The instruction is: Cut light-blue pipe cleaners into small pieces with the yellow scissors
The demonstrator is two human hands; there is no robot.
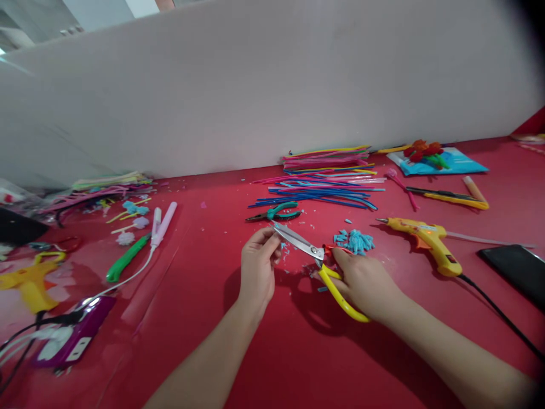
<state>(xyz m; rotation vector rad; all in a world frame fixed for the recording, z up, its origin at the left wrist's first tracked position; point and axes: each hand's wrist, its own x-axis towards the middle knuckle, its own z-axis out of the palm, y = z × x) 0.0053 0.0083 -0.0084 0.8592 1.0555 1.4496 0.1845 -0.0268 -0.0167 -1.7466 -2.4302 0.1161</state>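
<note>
My right hand [361,281] is closed around the yellow and red handles of a pair of scissors [299,241]. The blades point left, close together, with their tips at my left hand [259,264]. My left thumb and fingers are pinched at the blade tips; whatever they hold is too small or too hidden to name. A heap of short light-blue cut pieces [356,242] lies just beyond my right hand. Tiny blue scraps are scattered under the blades. Teal-handled pliers [275,213] lie behind my left hand.
Bundles of coloured stems [323,190] lie along the white partition [272,91]. At right are a yellow glue gun [421,234] with its cord, a dark phone [515,270] and a utility knife [451,197]. Another glue gun [32,284], a purple power strip [76,332] and a green-handled tool [128,257] are at left.
</note>
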